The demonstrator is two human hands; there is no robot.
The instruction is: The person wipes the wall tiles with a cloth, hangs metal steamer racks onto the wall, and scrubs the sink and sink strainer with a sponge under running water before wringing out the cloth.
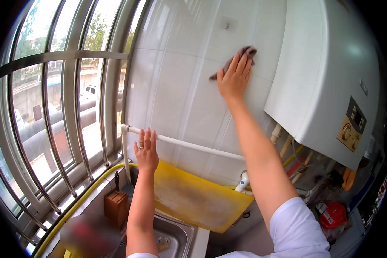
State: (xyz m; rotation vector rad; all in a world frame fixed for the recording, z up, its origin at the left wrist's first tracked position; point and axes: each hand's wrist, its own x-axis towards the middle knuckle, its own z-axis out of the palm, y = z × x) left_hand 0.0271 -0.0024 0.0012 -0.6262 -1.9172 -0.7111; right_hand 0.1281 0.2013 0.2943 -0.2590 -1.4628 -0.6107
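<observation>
My right hand (234, 81) is raised high and presses a dark brownish cloth (247, 51) against the white tiled wall (180, 81). Part of the cloth sticks out past the fingertips, and a corner hangs out to the left. Lower down, my left hand (146, 148), with a ring on one finger, has its fingers stretched out at the white pipe (193, 146) running along the wall. Nothing shows in it; whether it leans on the pipe or the wall behind, I cannot tell. Beneath it a stained yellow board (198, 193) leans against the wall.
A white water heater (322, 64) juts out at the right, with pipes below it. Barred windows (64, 99) fill the left side. Below are a steel sink (187, 236), a wooden knife block (115, 205) and a white valve fitting (242, 182). A red object (332, 215) sits lower right.
</observation>
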